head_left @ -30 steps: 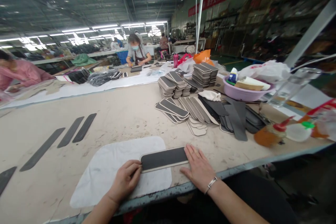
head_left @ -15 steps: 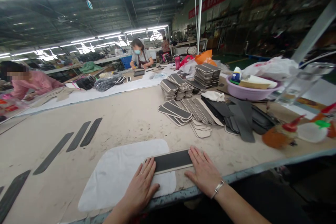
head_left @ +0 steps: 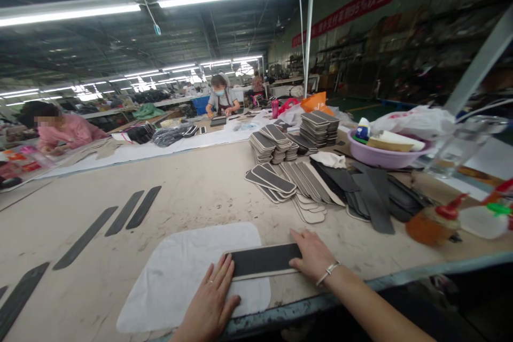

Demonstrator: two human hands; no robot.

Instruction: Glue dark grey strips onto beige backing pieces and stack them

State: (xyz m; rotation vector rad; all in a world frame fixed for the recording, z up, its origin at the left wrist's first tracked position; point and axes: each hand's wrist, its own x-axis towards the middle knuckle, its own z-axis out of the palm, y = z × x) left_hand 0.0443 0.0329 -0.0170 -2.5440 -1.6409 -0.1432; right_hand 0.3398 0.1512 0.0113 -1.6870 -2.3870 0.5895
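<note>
A long dark grey panel with a pale border point(head_left: 264, 261) lies near the table's front edge, partly over a white rounded sheet point(head_left: 168, 272). My left hand point(head_left: 214, 291) rests flat on the panel's left end, fingers stretched out and thumb apart. At the other end, my right hand point(head_left: 312, 256) has its fingers bent and its thumb on the panel, closed round that end. The panel's right tip is hidden under this hand. Beyond the panel lie loose bordered panels point(head_left: 274, 178) and a fanned row of pale-edged pieces point(head_left: 306, 181).
Several dark strips point(head_left: 86, 238) lie on the left of the table. Stacked panels point(head_left: 318, 128), black pieces point(head_left: 372, 192), a purple basin point(head_left: 377, 156) and an amber glue bottle point(head_left: 433, 224) are on the right. Two people point(head_left: 72, 128) work across the table.
My right hand has gone from lying flat with spread fingers to bent fingers closed round the panel's right end. My left hand stays on the left end. The view has tilted slightly up.
</note>
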